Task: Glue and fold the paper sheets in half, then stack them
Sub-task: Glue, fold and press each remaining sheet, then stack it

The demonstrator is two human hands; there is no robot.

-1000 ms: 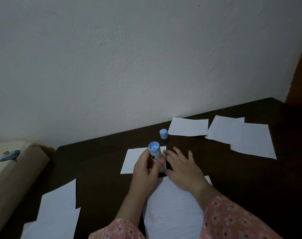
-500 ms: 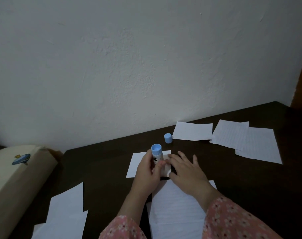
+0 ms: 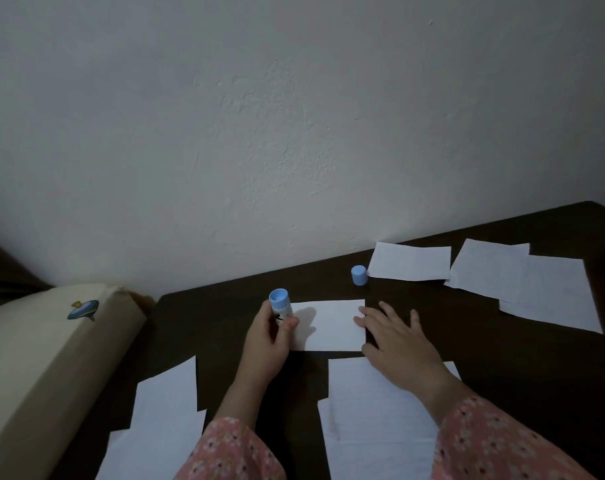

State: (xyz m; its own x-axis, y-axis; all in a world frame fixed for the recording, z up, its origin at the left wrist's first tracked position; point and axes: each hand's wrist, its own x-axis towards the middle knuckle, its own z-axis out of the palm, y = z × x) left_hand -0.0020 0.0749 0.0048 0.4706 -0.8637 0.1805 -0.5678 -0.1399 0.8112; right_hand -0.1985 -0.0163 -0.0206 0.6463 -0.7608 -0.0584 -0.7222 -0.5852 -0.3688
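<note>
A small white paper sheet (image 3: 332, 323) lies flat on the dark table (image 3: 536, 368) in front of me. My left hand (image 3: 264, 341) grips an uncapped glue stick (image 3: 280, 306), held upright at the sheet's left edge with its blue end up. My right hand (image 3: 396, 337) lies flat, fingers spread, pressing on the sheet's right edge. The blue cap (image 3: 359, 275) stands on the table beyond the sheet.
More white sheets lie around: one folded piece (image 3: 410, 261) and two overlapping sheets (image 3: 536, 289) at the back right, a lined sheet (image 3: 377, 420) under my right wrist, others (image 3: 162, 417) at the near left. A beige cushion (image 3: 45, 358) sits left of the table.
My left hand has carried the glue stick leftwards from the sheet's middle to its left edge. My right hand still presses the right edge. The camera view has shifted.
</note>
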